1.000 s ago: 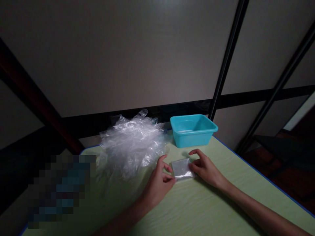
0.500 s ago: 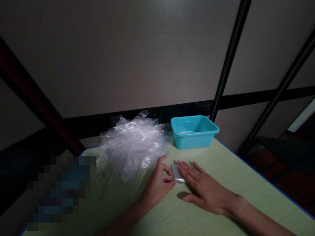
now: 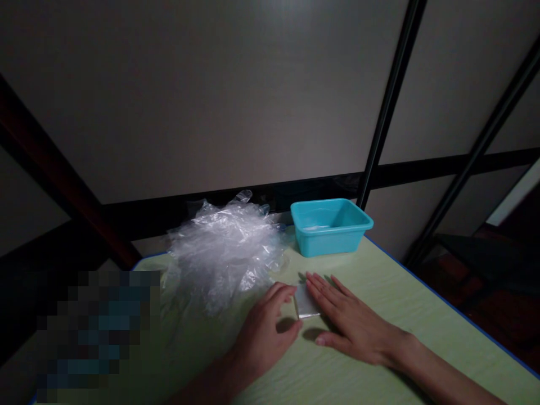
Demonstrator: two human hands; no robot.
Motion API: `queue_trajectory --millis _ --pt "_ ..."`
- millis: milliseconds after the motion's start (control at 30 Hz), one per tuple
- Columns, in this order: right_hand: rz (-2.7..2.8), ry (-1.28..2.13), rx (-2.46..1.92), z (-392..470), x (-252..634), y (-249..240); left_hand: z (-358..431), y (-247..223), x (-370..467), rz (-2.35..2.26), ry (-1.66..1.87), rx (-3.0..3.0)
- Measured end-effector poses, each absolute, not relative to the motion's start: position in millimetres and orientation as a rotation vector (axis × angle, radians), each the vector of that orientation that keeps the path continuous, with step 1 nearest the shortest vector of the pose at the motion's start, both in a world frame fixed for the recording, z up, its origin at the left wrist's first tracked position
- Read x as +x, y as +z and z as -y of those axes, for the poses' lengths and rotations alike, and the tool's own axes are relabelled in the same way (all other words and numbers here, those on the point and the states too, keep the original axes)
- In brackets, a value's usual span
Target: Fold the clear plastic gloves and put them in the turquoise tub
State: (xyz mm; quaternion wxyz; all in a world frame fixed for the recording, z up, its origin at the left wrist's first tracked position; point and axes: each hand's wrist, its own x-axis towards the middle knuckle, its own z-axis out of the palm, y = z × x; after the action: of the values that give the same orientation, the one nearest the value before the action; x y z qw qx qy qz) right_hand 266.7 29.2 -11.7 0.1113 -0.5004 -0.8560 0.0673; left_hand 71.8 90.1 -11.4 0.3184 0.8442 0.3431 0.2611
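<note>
A small flat square of folded clear plastic (image 3: 307,302) lies on the table. My right hand (image 3: 352,320) rests flat on its right side, fingers stretched out and thumb apart, hiding that part of it. At the square's left edge is my left hand (image 3: 268,329), its thumb and fingers apart. Its fingertips are near the upper left corner and its thumb tip is by the lower left corner; whether they touch the plastic I cannot tell. Behind my left hand lies a loose heap of thin clear plastic pieces (image 3: 228,242), some with finger-like ends.
A turquoise plastic basin (image 3: 331,242) stands at the back right of the light green table (image 3: 405,304), with something clear and shiny inside. Sliding panels (image 3: 236,101) rise just behind the table. A blurred-out patch (image 3: 99,334) covers the left side.
My left hand has gone from fingers pinched at the square's lower left corner to thumb and fingers spread along its left edge. My right hand has stayed flat on the plastic.
</note>
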Motion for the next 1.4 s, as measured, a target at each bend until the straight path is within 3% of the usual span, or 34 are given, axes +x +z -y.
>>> queue_trajectory --millis 167,533,1400 --pt "2.526 0.16 -1.479 -29.2 268.0 -11.7 -85.7 -10.6 63.8 -0.644 0.31 2.774" --pt "2.583 0.219 -1.513 -30.4 268.4 -12.8 -88.6 -5.4 61.4 -0.638 0.017 2.911" --pt "2.5 0.149 -1.455 -29.0 272.7 -20.0 -98.6 -1.8 55.9 -0.508 0.069 2.916"
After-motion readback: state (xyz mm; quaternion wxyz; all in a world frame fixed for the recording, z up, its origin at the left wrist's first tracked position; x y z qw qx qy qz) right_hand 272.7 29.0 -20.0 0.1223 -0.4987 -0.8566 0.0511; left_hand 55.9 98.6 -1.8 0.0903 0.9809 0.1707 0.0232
